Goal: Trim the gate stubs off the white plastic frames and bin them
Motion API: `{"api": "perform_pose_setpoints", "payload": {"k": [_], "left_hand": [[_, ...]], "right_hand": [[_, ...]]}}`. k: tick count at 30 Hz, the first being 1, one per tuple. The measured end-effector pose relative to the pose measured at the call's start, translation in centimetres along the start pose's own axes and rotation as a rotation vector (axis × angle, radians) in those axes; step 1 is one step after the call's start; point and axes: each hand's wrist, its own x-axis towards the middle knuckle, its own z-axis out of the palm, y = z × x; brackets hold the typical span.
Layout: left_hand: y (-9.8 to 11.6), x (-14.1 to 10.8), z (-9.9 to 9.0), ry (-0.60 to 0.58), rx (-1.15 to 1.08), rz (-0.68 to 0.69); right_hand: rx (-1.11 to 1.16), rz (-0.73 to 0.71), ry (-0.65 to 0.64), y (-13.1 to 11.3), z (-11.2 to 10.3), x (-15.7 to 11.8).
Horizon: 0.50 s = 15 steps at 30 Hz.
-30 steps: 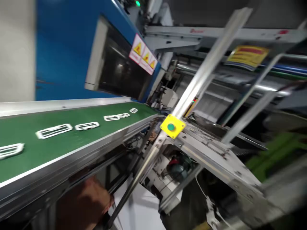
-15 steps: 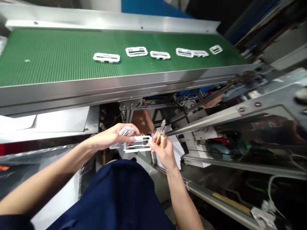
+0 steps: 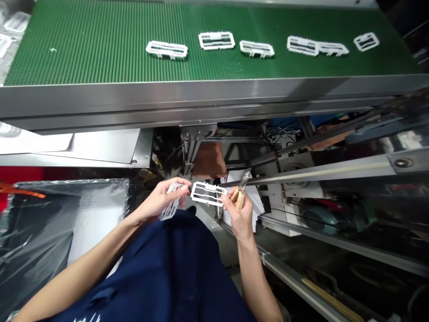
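My left hand grips a white moulded plastic piece with a lattice shape, and part of it shows below my fingers. A flat white plastic frame with long slots spans the gap between my hands, its right end at the fingers of my right hand. That hand also closes around small cutters with tan handles and metal jaws pointing up. Several similar white plastic frames lie on a green conveyor belt beyond my hands.
A steel conveyor side rail runs across the view. My dark blue garment fills the bottom middle. Plastic film lies lower left, with white sheets beneath the conveyor. Machine framing and bars occupy the right.
The view has swung from a steeply tilted look along the conveyor to a level one over it. My hands came into view, and the white frame now sits higher and more tilted between them.
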Motion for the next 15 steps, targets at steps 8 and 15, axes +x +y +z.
{"api": "perform_pose_setpoints", "payload": {"k": [8, 15], "left_hand": [[1.4, 0.0, 0.8, -0.025, 0.406, 0.042], [0.7, 0.0, 0.8, -0.034, 0.355, -0.042]], "right_hand": [[-0.055, -0.026, 0.008, 0.2, 0.0, -0.4], [0.035, 0.038, -0.071, 0.3, -0.4, -0.8]]}}
